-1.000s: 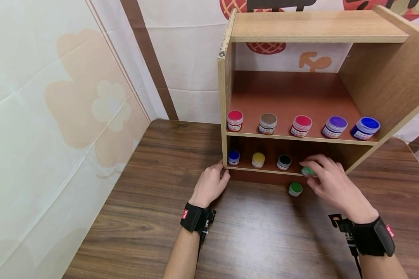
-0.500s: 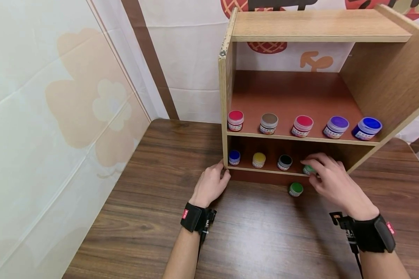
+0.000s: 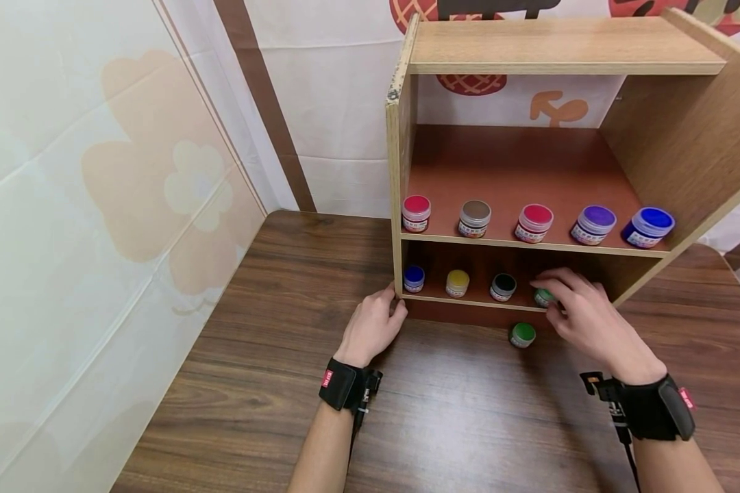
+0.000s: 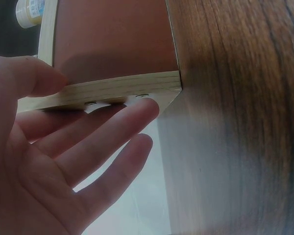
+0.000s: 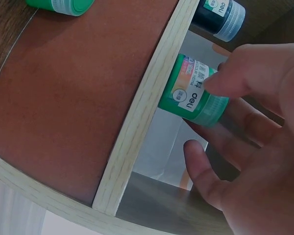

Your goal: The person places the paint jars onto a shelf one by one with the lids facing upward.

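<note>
At the right of the lower shelf, my right hand (image 3: 584, 316) holds a small green paint jar (image 5: 192, 93). In the right wrist view the thumb lies on its label and the fingers reach behind it. The jar stands upright at the front edge, partly covered by the hand in the head view. A second green paint jar (image 3: 522, 335) is on the table just in front. My left hand (image 3: 370, 329) grips the lower left corner of the wooden shelf unit (image 4: 122, 84), thumb on the front edge and fingers along the outer side.
A black paint jar (image 3: 503, 287), a yellow one (image 3: 458, 283) and a blue one (image 3: 414, 278) line the lower shelf. Above them stands a row of several larger jars, including a brown one (image 3: 475, 218). A printed cloth (image 3: 345, 109) hangs behind the unit.
My right hand and the green paint jar have shifted very slightly at the lower shelf's edge. The left hand stays at the corner of the unit.
</note>
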Action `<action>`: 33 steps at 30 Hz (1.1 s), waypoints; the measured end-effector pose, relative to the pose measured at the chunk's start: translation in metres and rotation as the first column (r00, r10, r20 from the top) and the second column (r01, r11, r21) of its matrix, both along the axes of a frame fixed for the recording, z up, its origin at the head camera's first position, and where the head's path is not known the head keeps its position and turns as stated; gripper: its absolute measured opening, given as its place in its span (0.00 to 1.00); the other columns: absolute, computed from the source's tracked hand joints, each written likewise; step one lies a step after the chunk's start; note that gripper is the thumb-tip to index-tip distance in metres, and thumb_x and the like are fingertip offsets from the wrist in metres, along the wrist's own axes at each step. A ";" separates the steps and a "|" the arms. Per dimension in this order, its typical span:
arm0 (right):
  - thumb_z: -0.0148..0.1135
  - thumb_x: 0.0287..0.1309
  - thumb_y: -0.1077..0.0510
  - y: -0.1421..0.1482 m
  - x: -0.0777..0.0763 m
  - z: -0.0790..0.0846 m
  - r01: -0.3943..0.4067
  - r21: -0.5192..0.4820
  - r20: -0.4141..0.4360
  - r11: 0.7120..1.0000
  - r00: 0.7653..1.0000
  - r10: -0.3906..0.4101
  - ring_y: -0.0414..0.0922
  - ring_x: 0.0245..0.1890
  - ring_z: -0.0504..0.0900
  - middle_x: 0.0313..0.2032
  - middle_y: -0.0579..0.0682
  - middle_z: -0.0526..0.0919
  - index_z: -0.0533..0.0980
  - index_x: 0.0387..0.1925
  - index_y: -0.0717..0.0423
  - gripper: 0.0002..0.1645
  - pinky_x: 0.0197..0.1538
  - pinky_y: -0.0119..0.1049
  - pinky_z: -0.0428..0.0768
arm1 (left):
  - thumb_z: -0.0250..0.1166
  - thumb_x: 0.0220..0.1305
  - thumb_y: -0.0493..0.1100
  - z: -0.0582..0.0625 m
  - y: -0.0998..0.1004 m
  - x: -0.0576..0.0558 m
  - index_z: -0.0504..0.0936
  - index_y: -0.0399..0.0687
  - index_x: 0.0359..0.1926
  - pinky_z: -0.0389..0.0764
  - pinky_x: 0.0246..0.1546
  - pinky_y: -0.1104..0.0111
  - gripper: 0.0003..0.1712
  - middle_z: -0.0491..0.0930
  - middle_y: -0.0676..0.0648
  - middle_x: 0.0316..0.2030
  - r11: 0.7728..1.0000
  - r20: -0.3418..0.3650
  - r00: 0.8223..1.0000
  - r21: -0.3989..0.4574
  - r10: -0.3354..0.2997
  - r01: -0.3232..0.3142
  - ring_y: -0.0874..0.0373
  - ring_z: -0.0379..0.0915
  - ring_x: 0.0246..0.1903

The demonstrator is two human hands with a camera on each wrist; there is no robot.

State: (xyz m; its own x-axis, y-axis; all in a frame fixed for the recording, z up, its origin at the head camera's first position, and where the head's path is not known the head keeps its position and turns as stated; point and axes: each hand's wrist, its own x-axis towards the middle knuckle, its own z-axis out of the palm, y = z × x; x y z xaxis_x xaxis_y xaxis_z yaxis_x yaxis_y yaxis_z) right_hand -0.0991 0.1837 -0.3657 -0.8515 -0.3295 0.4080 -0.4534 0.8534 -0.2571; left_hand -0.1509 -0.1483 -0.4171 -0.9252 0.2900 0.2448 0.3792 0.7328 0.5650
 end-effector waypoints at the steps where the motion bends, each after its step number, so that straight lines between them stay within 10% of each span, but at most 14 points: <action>1: 0.59 0.48 0.71 0.000 0.000 0.000 -0.001 -0.002 -0.001 1.000 1.000 0.001 0.56 0.45 0.75 0.49 0.56 0.76 0.78 0.47 0.60 0.21 0.44 0.58 0.68 | 0.54 0.67 0.42 0.000 0.000 0.000 0.80 0.42 0.50 0.62 0.14 0.73 0.15 0.73 0.54 0.22 1.000 -0.004 1.000 0.000 -0.001 0.001 0.65 0.62 0.16; 25: 0.58 0.46 0.67 0.001 0.015 0.000 -0.128 -0.057 -0.205 0.990 0.972 0.113 0.51 0.44 0.71 0.45 0.54 0.78 0.80 0.43 0.57 0.18 0.42 0.42 0.60 | 0.55 0.67 0.42 -0.001 0.000 -0.001 0.81 0.41 0.47 0.62 0.14 0.74 0.14 0.73 0.53 0.22 1.000 -0.014 1.000 0.010 -0.004 0.004 0.66 0.62 0.15; 33: 0.48 0.67 0.43 -0.006 0.025 -0.016 -0.118 0.035 -0.115 0.992 0.986 0.121 0.44 0.40 0.77 0.43 0.50 0.79 0.79 0.44 0.56 0.23 0.42 0.39 0.74 | 0.54 0.67 0.42 -0.002 0.001 -0.001 0.81 0.40 0.50 0.61 0.14 0.74 0.16 0.72 0.54 0.22 1.000 -0.016 1.000 0.006 -0.002 0.002 0.66 0.61 0.14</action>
State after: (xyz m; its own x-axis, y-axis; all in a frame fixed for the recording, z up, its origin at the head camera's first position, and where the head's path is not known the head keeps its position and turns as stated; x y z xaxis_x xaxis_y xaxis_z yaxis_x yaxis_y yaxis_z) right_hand -0.0742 0.1779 -0.3821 -0.7525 -0.4383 0.4916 -0.5779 0.7974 -0.1736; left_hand -0.1518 -0.1474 -0.4190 -0.9205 0.2906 0.2610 0.3898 0.7287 0.5631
